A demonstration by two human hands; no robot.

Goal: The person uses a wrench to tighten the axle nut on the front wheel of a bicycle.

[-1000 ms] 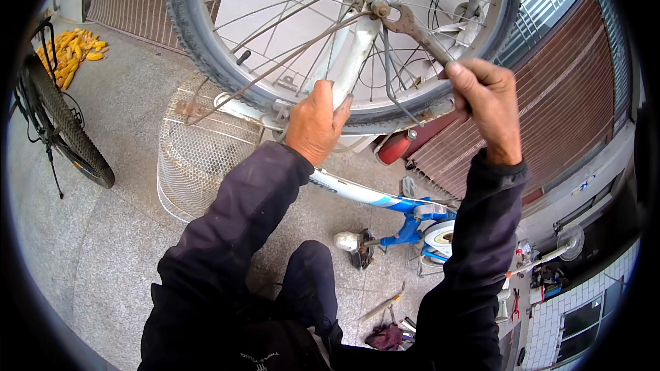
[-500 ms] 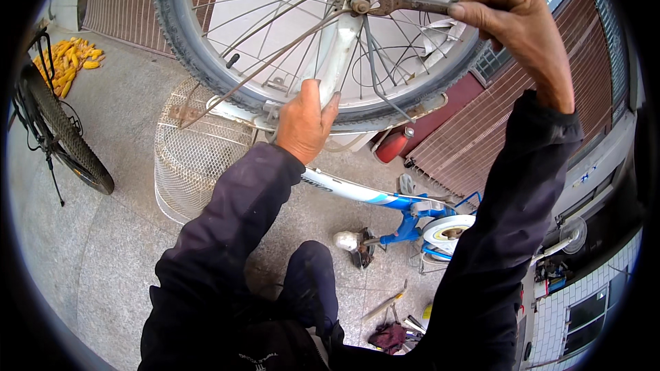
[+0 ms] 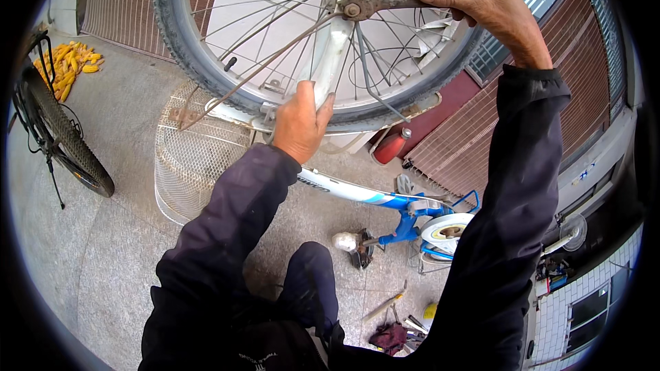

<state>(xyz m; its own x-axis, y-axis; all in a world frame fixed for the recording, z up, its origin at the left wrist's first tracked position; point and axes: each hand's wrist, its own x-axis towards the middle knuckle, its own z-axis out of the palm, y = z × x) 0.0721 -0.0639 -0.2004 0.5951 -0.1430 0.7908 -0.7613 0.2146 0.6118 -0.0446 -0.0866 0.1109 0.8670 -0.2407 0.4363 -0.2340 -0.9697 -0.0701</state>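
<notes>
A white and blue bicycle (image 3: 357, 193) is turned so that its front wheel (image 3: 172, 45) stands before me. My left hand (image 3: 300, 124) is closed round the white fork leg (image 3: 330, 62) just below the hub. In my right hand (image 3: 481, 1) is the handle of a rusty wrench (image 3: 392, 3), pinched between thumb and fingers. The wrench's head sits at the axle nut (image 3: 353, 9) and its handle points right. Thin metal stays run from the axle toward the mudguard. A wire basket (image 3: 199, 158) hangs left of the fork.
Another bicycle (image 3: 62, 130) stands at the far left, near a pile of corn cobs (image 3: 69, 69). A red thermos-shaped bottle (image 3: 392, 145) is behind the wheel. Loose tools and a dark red cloth (image 3: 388, 338) lie on the floor at lower right.
My right hand and the wrench's handle have shifted left and slightly up. The wrench's head remains at the axle nut. My left hand keeps its hold on the fork leg.
</notes>
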